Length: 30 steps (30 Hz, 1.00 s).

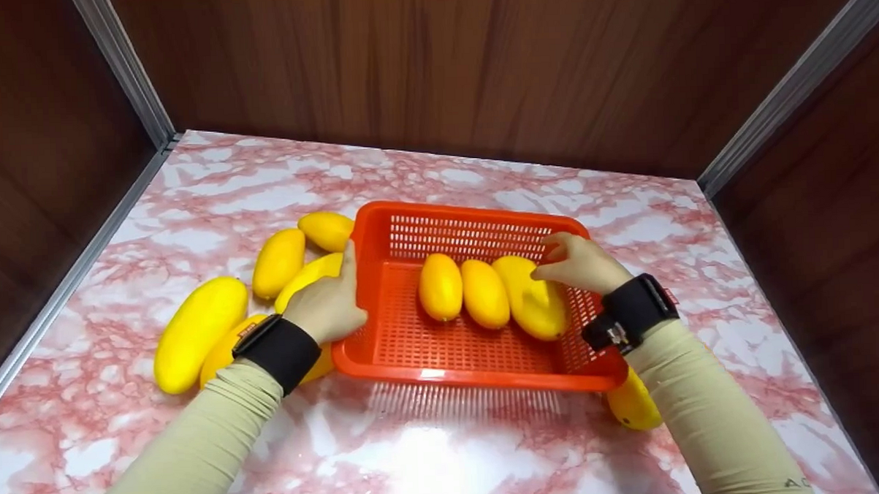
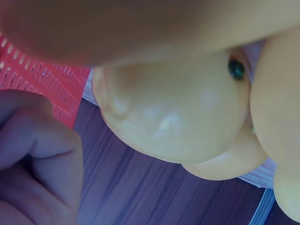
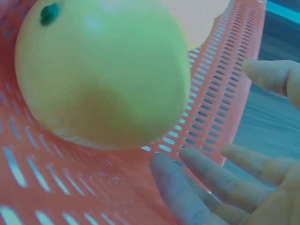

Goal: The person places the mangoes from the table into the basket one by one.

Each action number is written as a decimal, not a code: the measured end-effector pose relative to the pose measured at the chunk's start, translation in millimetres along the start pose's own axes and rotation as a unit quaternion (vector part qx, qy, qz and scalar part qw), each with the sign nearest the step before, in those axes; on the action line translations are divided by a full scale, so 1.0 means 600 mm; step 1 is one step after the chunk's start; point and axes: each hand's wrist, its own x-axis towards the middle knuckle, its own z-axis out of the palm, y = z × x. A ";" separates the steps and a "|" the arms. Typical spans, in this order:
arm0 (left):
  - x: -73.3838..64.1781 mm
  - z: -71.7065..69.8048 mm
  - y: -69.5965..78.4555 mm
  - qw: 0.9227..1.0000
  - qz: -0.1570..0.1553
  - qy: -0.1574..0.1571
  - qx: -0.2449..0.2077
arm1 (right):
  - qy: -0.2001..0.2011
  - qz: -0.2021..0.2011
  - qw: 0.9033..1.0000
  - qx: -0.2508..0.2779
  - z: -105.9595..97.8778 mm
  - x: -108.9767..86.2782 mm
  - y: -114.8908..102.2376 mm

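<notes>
An orange-red plastic basket (image 1: 429, 375) with slotted walls stands in the middle of the table. Three yellow mangoes lie side by side in it: a left one (image 1: 441, 287), a middle one (image 1: 486, 293) and a larger right one (image 1: 530, 295). At the basket's left end my left hand (image 1: 328, 302) grips the rim, with bent fingers (image 2: 42, 136) beside the red wall in the left wrist view. Over the basket's right end, my right hand (image 1: 583, 264) holds nothing; its fingers (image 3: 220, 183) are spread apart beside the large mango (image 3: 103, 75).
Several yellow mangoes lie left of the basket, among them a big long one (image 1: 201, 336) and a smaller one (image 1: 279, 263). Another mango (image 1: 634, 405) rests outside the front right corner. Wood-grain panels (image 1: 433, 72) enclose the marbled pink-and-white table (image 1: 262, 187).
</notes>
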 end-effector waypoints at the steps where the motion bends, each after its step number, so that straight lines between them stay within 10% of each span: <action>1: 0.000 0.000 0.000 1.000 -0.001 0.000 -0.001 | 0.000 -0.002 1.000 0.006 -0.003 -0.002 -0.001; 30: -0.001 -0.001 0.001 1.000 -0.003 -0.002 -0.002 | 0.024 0.031 0.995 0.087 -0.069 -0.046 0.041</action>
